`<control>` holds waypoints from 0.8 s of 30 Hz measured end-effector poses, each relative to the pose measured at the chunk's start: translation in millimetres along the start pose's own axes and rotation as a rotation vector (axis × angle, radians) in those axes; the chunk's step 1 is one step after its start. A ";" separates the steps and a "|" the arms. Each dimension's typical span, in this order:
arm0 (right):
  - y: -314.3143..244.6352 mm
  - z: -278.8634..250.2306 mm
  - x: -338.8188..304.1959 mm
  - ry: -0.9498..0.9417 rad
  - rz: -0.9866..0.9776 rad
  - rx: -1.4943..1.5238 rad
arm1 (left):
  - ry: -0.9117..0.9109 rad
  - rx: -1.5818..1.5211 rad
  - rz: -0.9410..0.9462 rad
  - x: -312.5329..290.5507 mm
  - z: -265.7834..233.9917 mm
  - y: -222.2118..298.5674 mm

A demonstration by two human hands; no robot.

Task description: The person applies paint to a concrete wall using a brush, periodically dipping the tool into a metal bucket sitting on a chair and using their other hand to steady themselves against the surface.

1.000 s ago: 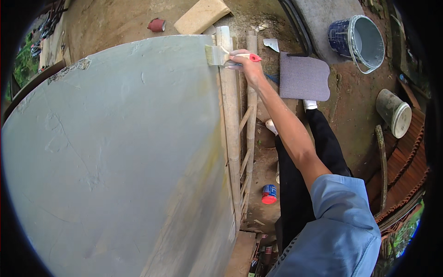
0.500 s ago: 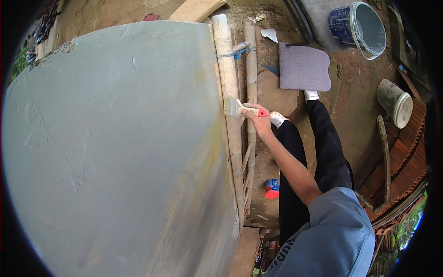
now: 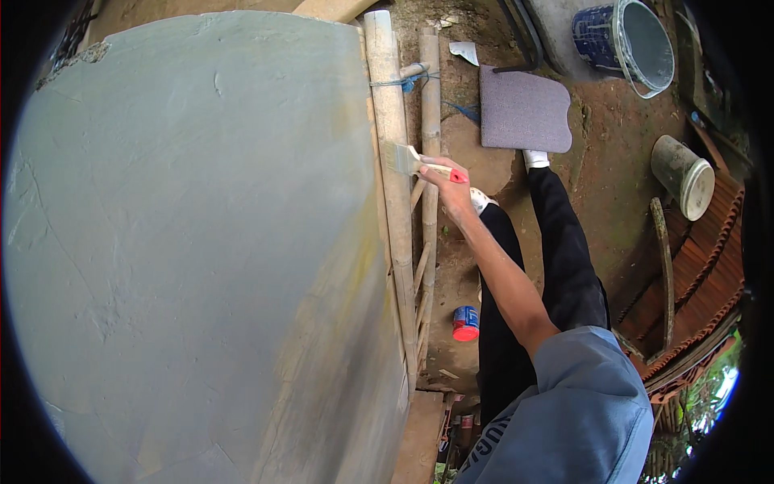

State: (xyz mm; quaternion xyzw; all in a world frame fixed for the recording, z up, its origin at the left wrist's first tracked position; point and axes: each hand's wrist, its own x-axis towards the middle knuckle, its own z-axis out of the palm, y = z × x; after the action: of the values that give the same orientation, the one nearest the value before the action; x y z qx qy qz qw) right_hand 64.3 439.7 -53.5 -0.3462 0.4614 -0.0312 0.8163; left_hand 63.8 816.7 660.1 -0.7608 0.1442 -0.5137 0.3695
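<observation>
My right hand (image 3: pixel 449 190) is closed round the handle of a flat paintbrush (image 3: pixel 401 158) with pale bristles and a red handle end. The bristles point left and lie across a thick bamboo pole (image 3: pixel 390 113) in the picture; whether they touch it I cannot tell. Left of the pole spreads a large grey wall-like surface (image 3: pixel 201 202), with yellowish and dark streaks toward its lower right. A thinner bamboo pole (image 3: pixel 430 105) runs alongside, tied to the thick one with blue string (image 3: pixel 409 83). My left hand is out of view.
A grey-purple padded seat (image 3: pixel 524 110) is beyond my feet. At the upper right stand a blue bucket (image 3: pixel 595 39) and a dirty white pail (image 3: pixel 673 169). A small blue and red can (image 3: pixel 465 323) sits by my leg. Stacked reddish roof tiles (image 3: pixel 697 270) lie at right.
My right hand and the paintbrush have moved slightly up along the thick bamboo pole. The whole view has shifted a little. My grip on the brush stays the same.
</observation>
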 end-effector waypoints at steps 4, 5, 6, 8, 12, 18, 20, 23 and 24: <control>25.6 43.6 5.8 -0.045 -0.078 -0.002 | 0.007 -0.019 0.009 2.3 10.4 6.1; 24.7 35.9 0.8 -0.040 -0.080 -0.001 | 0.008 -0.021 0.009 3.1 10.9 7.2; 14.7 33.3 -9.8 -0.095 0.060 0.091 | -0.001 -0.001 0.012 0.4 4.2 4.6; 8.9 10.0 -12.0 -0.144 0.199 0.106 | -0.001 0.008 0.013 -1.4 0.4 3.6; 10.7 17.3 5.0 0.047 0.076 0.105 | -0.001 0.008 0.015 0.1 4.0 8.2; 11.2 28.6 -13.1 -0.104 0.204 0.170 | 0.001 0.024 0.020 -1.7 2.5 6.0; 11.5 4.2 -8.9 -0.138 0.263 0.173 | 0.004 0.028 0.016 -2.5 3.2 6.7; 27.6 6.0 6.8 -0.027 -0.014 0.085 | 0.012 -0.001 0.013 1.1 14.8 16.2; 27.7 14.1 7.2 -0.071 0.057 -0.039 | 0.014 -0.006 0.014 2.2 16.5 17.4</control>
State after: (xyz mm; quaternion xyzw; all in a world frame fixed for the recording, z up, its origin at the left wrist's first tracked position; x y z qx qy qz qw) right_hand 72.0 465.6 -70.4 -0.3498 0.4422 0.0132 0.8258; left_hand 82.2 810.3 645.9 -0.7573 0.1537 -0.5160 0.3696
